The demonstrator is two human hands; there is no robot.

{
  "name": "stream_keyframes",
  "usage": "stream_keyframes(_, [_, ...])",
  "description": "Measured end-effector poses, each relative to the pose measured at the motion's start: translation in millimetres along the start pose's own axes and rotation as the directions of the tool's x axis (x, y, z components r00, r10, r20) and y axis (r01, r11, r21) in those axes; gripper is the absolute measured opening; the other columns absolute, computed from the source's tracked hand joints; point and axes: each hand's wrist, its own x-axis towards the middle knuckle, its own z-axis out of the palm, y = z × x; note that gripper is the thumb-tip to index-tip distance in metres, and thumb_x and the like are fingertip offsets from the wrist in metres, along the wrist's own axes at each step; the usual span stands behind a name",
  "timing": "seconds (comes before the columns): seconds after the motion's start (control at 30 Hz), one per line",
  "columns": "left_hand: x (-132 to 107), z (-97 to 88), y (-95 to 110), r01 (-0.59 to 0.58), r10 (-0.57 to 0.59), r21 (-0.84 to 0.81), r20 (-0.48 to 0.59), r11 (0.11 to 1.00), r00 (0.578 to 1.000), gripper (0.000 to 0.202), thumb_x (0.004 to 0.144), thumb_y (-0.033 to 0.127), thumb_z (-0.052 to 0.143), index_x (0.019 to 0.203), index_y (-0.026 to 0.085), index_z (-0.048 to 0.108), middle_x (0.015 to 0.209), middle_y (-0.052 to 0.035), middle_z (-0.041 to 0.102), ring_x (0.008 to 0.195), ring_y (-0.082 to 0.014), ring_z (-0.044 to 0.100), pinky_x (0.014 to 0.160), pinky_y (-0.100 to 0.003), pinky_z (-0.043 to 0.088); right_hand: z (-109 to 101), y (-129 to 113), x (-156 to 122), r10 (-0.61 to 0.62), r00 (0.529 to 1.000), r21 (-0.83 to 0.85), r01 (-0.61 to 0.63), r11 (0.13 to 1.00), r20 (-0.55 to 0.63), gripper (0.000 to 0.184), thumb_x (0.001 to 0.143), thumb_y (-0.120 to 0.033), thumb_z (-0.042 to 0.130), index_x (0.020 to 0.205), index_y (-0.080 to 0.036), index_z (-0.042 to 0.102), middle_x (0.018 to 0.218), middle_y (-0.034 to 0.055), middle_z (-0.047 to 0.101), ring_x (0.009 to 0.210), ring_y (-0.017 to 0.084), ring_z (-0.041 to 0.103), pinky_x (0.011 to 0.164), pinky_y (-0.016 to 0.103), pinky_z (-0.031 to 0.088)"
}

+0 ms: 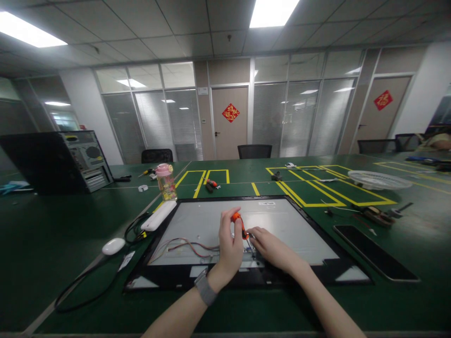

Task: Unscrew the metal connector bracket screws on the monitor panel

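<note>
A flat display panel [197, 216] with a black frame and a pale grey back lies on the table in front of me. My left hand [230, 244] is wrapped around the orange and black handle of a screwdriver [237, 217], which slants down over the panel's lower middle. Close against the lower end of that handle, my right hand [269, 246] has its fingers pinched together; what lies between them is too small to make out. Thin coloured wires [192, 244] run across the panel to a small circuit part [248, 250] below my hands.
Left of the panel are a white power strip [158, 216], a pink-lidded bottle [165, 180], a white mouse [113, 246] and black cable. An open computer case [52, 162] stands farther left. A phone [375, 253] and a tool [378, 216] lie right; pliers [209, 186] lie beyond.
</note>
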Motion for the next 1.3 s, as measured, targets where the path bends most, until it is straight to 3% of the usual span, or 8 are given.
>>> stream_keyframes(0.1, [-0.7, -0.8, -0.3, 0.053, -0.049, -0.051, 0.074, 0.997, 0.996, 0.029, 0.100, 0.029, 0.034, 0.121, 0.021, 0.054, 0.103, -0.0068, 0.061, 0.090, -0.0173, 0.058, 0.082, -0.030, 0.047, 1.3, 1.7, 0.4, -0.001, 1.000, 0.000, 0.001, 1.000, -0.002, 0.028, 0.096, -0.020, 0.041, 0.116, -0.016, 0.061, 0.112, 0.0134, 0.065, 0.105, 0.024, 0.059, 0.090, 0.032, 0.042])
stream_keyframes(0.27, [1.0, -0.9, -0.6, 0.060, -0.054, -0.065, 0.094, 0.996, 0.994, 0.032, 0.100, 0.031, 0.035, 0.127, 0.021, 0.051, 0.108, -0.0080, 0.061, 0.092, -0.0180, 0.059, 0.084, -0.032, 0.047, 3.5, 4.8, 0.9, -0.003, 1.000, 0.006, 0.003, 1.000, -0.002, 0.029, 0.096, -0.021, 0.040, 0.116, -0.016, 0.060, 0.112, 0.0137, 0.065, 0.105, 0.024, 0.059, 0.091, 0.032, 0.042])
stream_keyframes(0.5, [1.7, -2.0, 0.8, -0.086, 0.085, 0.077, 0.026, 0.993, 0.996, 0.013, 0.087, 0.026, 0.059, 0.098, 0.021, 0.062, 0.089, -0.0024, 0.053, 0.082, -0.0177, 0.054, 0.079, -0.030, 0.046, 3.4, 5.0, 1.4, -0.014, 1.000, 0.004, 0.014, 1.000, -0.001, 0.028, 0.096, -0.020, 0.041, 0.115, -0.015, 0.061, 0.112, 0.0141, 0.065, 0.106, 0.024, 0.059, 0.091, 0.032, 0.042])
stream_keyframes(0.7, [-0.7, -4.8, 5.6, -0.047, 0.046, 0.027, 0.054, 0.999, 0.997, 0.032, 0.098, 0.024, 0.033, 0.114, 0.022, 0.060, 0.105, -0.0067, 0.055, 0.094, -0.0193, 0.054, 0.084, -0.032, 0.046, 3.8, 4.2, 0.9, -0.008, 1.000, -0.006, 0.008, 1.000, -0.009, 0.027, 0.096, -0.020, 0.041, 0.113, -0.017, 0.062, 0.111, 0.0130, 0.066, 0.104, 0.023, 0.060, 0.089, 0.032, 0.042])
stream_keyframes(0.87, [2.0, -1.7, 2.9, -0.045, 0.044, 0.015, 0.026, 0.999, 0.999, 0.026, 0.096, 0.030, 0.045, 0.111, 0.021, 0.064, 0.094, -0.0053, 0.057, 0.085, -0.0186, 0.056, 0.078, -0.031, 0.048, 3.5, 4.2, 0.9, -0.014, 1.000, -0.006, 0.014, 1.000, -0.017, 0.027, 0.096, -0.021, 0.041, 0.113, -0.016, 0.061, 0.111, 0.0132, 0.065, 0.104, 0.023, 0.060, 0.090, 0.032, 0.042])
stream_keyframes(1.0, [2.2, -0.3, -1.0, -0.028, 0.028, 0.005, 0.009, 1.000, 1.000, 0.021, 0.092, 0.031, 0.053, 0.106, 0.022, 0.066, 0.095, -0.0050, 0.056, 0.085, -0.0181, 0.058, 0.079, -0.030, 0.049, 2.9, 3.8, 1.1, -0.015, 1.000, -0.005, 0.015, 1.000, -0.006, 0.027, 0.096, -0.020, 0.041, 0.112, -0.016, 0.062, 0.111, 0.0130, 0.065, 0.104, 0.024, 0.059, 0.090, 0.032, 0.042])
stream_keyframes(1.17, [1.5, -3.7, 2.0, -0.058, 0.059, -0.020, 0.012, 0.998, 0.998, 0.028, 0.098, 0.028, 0.040, 0.110, 0.020, 0.064, 0.108, -0.0081, 0.060, 0.101, -0.0208, 0.057, 0.088, -0.033, 0.046, 3.8, 4.2, 1.0, -0.015, 1.000, -0.006, 0.015, 1.000, -0.007, 0.026, 0.096, -0.019, 0.040, 0.110, -0.017, 0.061, 0.108, 0.0122, 0.065, 0.102, 0.023, 0.059, 0.089, 0.031, 0.042])
stream_keyframes(1.3, [1.5, -4.8, 4.4, -0.092, 0.092, -0.013, 0.038, 0.996, 0.995, 0.029, 0.099, 0.026, 0.039, 0.112, 0.021, 0.064, 0.101, -0.0070, 0.063, 0.095, -0.0196, 0.059, 0.084, -0.032, 0.047, 4.1, 5.0, 1.0, -0.015, 1.000, -0.004, 0.015, 1.000, -0.003, 0.026, 0.096, -0.018, 0.040, 0.110, -0.017, 0.061, 0.108, 0.0120, 0.065, 0.102, 0.023, 0.059, 0.089, 0.032, 0.042])
